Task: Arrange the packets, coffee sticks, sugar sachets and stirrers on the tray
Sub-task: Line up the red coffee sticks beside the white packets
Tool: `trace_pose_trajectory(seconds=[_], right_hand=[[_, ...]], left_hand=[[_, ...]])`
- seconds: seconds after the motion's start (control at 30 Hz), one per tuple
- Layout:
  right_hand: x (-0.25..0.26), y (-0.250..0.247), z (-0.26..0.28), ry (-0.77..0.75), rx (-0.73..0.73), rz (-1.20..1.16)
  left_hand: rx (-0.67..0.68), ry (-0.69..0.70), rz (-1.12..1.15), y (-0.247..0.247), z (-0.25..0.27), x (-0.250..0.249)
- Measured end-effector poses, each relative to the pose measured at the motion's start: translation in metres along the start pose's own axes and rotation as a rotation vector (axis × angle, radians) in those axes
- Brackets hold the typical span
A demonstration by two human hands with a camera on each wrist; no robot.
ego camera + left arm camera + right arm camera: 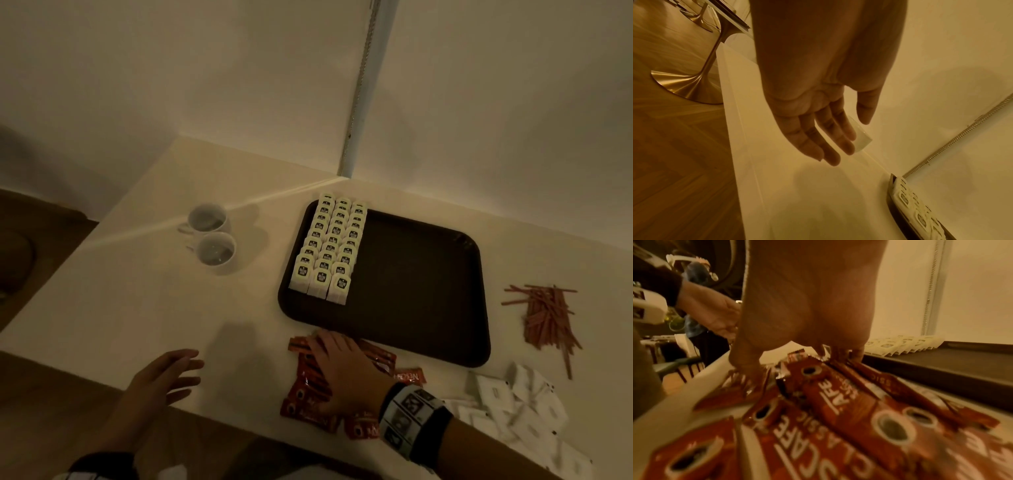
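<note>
1. On the near edge of the tabletop (144, 301), just in front of the dark tray (411, 274), lies a loose heap of red coffee sticks (308, 387); the right hand (346, 366) lies on top of them, fingers spread and reaching toward the tray's near rim.
2. From the right wrist view the fingertips (856, 353) press down among the sticks (838, 402); whether any stick is actually pinched cannot be told, so the hand reads as flat and spread, not clamped.
3. Left of the heap, the left hand (164, 380) hovers above the tabletop with straight, slightly parted fingers, holding nothing.
4. Step in hand, as I judge it: the white packets (325, 250) already stand in three rows along the tray's left side, and the coffee sticks come next.
5. The next move likely calls for gathering several sticks, squaring them, and lifting them over the rim onto the bare tray floor right of the packets.
6. Still off the tray, to its right: the stirrers (548, 315) in a pile, and the white sugar sachets (513, 407) scattered at the near right.
7. Two white cups (212, 240) stand well left of the tray.
</note>
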State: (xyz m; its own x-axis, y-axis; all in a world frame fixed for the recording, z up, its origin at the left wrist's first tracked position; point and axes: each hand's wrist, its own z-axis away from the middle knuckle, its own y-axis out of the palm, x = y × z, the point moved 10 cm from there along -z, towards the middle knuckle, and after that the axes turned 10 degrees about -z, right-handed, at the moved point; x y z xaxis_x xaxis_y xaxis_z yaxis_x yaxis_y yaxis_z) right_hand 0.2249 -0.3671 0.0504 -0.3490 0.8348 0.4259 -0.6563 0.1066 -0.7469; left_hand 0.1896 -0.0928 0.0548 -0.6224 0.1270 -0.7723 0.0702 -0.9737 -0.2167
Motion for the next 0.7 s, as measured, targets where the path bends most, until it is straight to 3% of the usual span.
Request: trace_pose_trajectory(seconds=[0.27,0.7], right_hand=[[0.003,0.003,-0.012,-0.004,-0.056,0.032],[0.020,-0.025,-0.018,-0.044,-0.104,0.079]], left_hand=[[-0.022,-0.008,0.000,-0.012,0.001,0.020],[-0.011,0.059,-0.038,-0.012,0.006,0.000]])
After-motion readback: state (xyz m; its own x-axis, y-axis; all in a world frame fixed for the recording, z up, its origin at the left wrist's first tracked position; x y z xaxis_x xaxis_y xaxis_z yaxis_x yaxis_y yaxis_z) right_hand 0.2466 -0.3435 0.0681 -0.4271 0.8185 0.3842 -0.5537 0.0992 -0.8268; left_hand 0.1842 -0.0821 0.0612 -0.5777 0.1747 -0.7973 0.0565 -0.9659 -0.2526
